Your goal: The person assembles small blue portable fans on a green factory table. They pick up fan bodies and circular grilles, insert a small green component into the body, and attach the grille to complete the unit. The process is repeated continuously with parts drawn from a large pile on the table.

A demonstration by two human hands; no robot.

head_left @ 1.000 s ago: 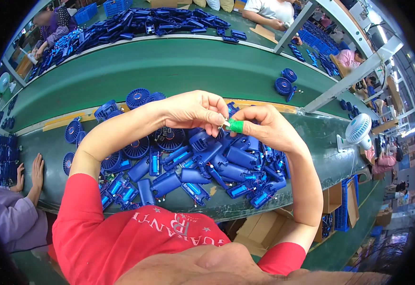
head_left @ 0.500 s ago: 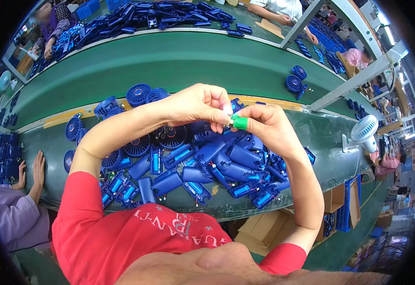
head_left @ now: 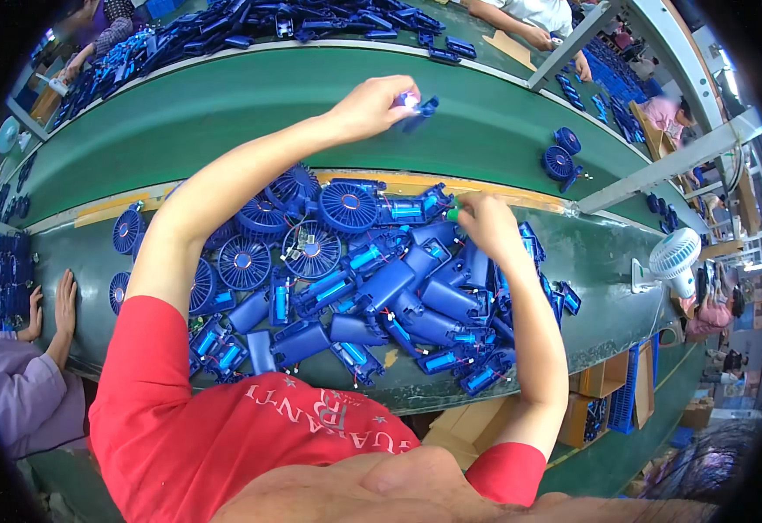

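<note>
My left hand (head_left: 379, 106) reaches out over the green belt, fingers closed on a blue plastic part (head_left: 423, 112) that is smeared by motion; something small and bright shows at its fingertips. Lower right, my right hand (head_left: 488, 228) has curled fingers, one wrapped in green tape. It is at the handle end of a blue handheld fan (head_left: 348, 207), whose handle lies open with a light-blue battery (head_left: 405, 210) and thin wires showing. The fan rests on top of the pile, and the exact grip is partly hidden. Blue handle housings (head_left: 387, 288) lie heaped below my hands.
Round fan heads (head_left: 244, 261) crowd the pile's left side. A small white fan (head_left: 673, 260) stands at the right of the bench. Metal posts (head_left: 673, 161) rise beyond it. Cardboard boxes (head_left: 606, 376) sit below right. A co-worker's hand (head_left: 64, 305) rests on the bench at left.
My hands, which were together pinching a small connector, have parted. The left has moved away over the belt with a blue part; the right has shifted slightly to the fan's handle end.
</note>
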